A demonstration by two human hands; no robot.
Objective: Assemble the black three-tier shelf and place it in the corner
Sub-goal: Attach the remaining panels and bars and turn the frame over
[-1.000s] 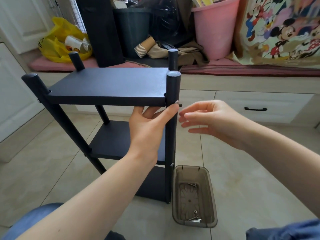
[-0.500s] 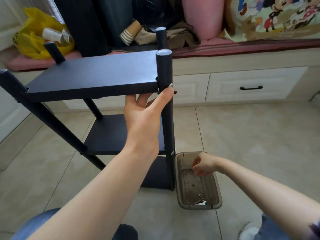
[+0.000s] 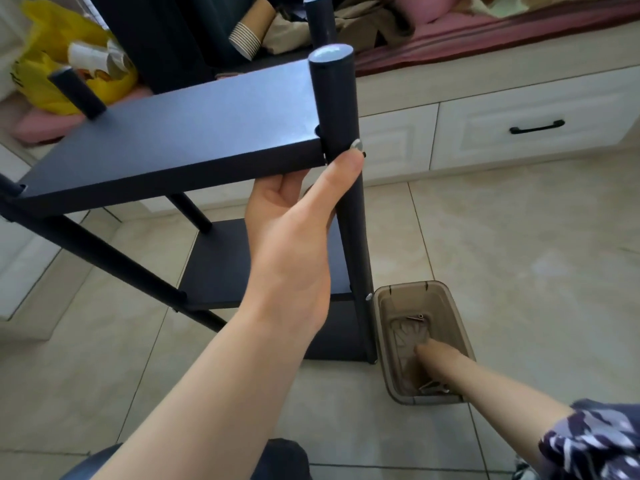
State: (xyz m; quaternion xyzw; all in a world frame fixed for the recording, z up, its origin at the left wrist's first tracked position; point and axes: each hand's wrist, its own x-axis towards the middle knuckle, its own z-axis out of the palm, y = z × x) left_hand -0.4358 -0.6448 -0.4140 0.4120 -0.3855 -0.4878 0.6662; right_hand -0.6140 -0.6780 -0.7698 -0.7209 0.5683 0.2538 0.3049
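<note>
The black 3-tier shelf [image 3: 180, 133] stands upright on the tiled floor [image 3: 519, 254]. The left hand [image 3: 294, 237] holds its top corner, thumb pressed on the post [image 3: 341, 109], fingers under the top board. The right hand [image 3: 427, 362] reaches into the brown tray [image 3: 408, 292] beside the shelf's foot; whether it grips anything cannot be determined.

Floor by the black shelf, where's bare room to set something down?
Bare tile lies right of the shelf post, between the drawer front and the brown tub; more lies left of the lower tiers. The ledge behind is crowded with a yellow bag and paper cups.
</note>
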